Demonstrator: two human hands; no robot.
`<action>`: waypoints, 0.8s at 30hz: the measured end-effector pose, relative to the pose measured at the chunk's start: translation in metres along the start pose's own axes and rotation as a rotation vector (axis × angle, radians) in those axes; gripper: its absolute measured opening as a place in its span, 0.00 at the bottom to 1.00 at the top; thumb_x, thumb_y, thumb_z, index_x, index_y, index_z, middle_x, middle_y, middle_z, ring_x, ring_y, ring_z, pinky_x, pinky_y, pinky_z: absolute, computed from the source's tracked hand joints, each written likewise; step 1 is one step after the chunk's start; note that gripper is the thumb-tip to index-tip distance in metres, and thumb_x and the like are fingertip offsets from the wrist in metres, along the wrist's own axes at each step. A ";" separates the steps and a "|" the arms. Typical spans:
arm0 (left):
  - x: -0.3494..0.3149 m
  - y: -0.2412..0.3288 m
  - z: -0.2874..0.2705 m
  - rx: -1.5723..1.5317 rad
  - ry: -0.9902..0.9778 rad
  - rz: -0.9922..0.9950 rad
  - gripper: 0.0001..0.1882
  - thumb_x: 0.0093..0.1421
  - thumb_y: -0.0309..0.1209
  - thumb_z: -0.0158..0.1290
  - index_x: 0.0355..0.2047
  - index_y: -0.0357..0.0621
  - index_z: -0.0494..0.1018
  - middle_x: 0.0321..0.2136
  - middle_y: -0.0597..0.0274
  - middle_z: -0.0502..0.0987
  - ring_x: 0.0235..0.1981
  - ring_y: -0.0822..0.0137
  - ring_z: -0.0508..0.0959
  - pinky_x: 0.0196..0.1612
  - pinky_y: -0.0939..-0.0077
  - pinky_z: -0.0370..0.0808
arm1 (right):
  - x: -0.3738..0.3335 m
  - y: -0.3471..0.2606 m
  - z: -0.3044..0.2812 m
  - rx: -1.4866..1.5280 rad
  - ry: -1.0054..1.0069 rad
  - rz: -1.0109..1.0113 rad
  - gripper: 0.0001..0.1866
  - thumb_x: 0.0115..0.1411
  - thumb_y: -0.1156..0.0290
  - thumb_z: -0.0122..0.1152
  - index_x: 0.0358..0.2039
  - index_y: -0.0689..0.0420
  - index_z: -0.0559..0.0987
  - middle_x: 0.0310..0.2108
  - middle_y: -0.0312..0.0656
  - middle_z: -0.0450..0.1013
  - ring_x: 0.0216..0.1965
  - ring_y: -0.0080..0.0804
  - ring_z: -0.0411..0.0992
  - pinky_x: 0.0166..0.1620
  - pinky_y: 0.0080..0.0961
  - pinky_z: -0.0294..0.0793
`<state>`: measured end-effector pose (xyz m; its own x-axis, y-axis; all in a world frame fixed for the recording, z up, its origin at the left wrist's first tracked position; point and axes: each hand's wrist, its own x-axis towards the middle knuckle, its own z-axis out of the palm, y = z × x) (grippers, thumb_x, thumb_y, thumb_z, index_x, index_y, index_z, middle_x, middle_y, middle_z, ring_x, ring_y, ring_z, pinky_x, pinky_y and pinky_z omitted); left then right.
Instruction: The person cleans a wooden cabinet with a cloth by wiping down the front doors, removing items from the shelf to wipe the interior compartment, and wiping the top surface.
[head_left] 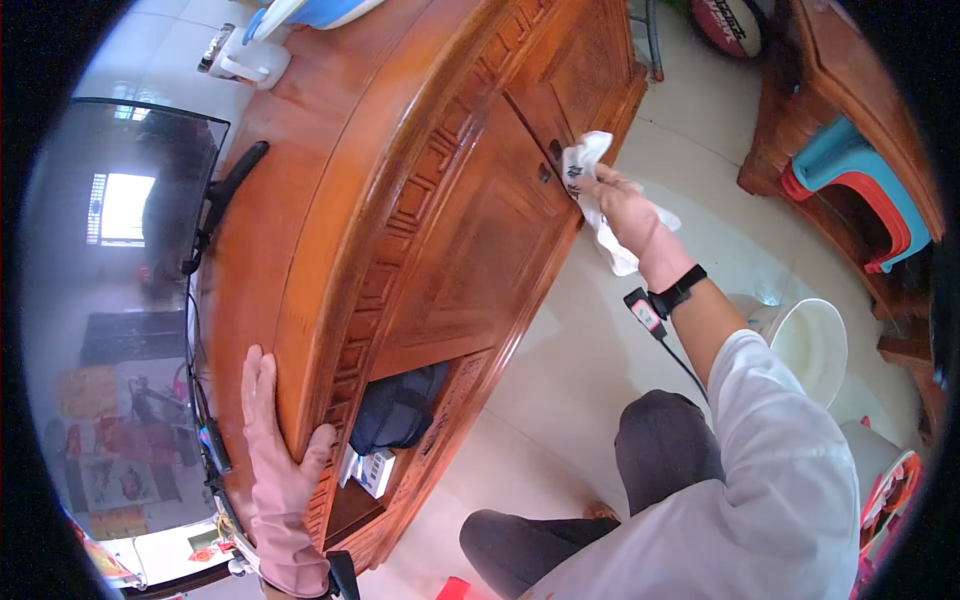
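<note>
A reddish-brown carved wooden cabinet (475, 250) runs diagonally across the view. My left hand (283, 475) rests on its top near the front edge, fingers stretched out and the thumb apart, holding nothing. At the lower part of the cabinet front, my right hand (632, 215) is closed on a white cloth (593, 150) with dark printing. The cloth hangs in folds on both sides of the fingers, beside the dark handles (547, 172) of the doors. Whether it touches the wood, I cannot tell.
A television (130, 300) and a white jug (255, 62) stand on the cabinet. Its open compartment holds a dark bag (400, 405) and a white box (374, 472). At right are a white bucket (842, 355), blue and red stools (860, 165), and a ball (728, 25).
</note>
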<state>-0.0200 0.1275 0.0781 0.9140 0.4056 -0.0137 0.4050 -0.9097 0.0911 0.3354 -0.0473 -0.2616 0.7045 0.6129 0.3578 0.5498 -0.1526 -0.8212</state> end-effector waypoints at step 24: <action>-0.002 0.000 0.002 0.014 0.053 -0.014 0.46 0.44 0.28 0.61 0.65 0.39 0.55 0.65 0.41 0.53 0.66 0.44 0.55 0.67 0.58 0.50 | 0.048 -0.014 0.026 -0.332 -0.104 0.362 0.15 0.66 0.57 0.45 0.43 0.52 0.76 0.33 0.51 0.75 0.37 0.47 0.74 0.40 0.36 0.71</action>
<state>-0.0214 0.1262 0.0762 0.9059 0.4218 0.0381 0.4182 -0.9051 0.0772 0.3501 0.0045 -0.2449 0.8373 0.5464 0.0164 0.4037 -0.5979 -0.6925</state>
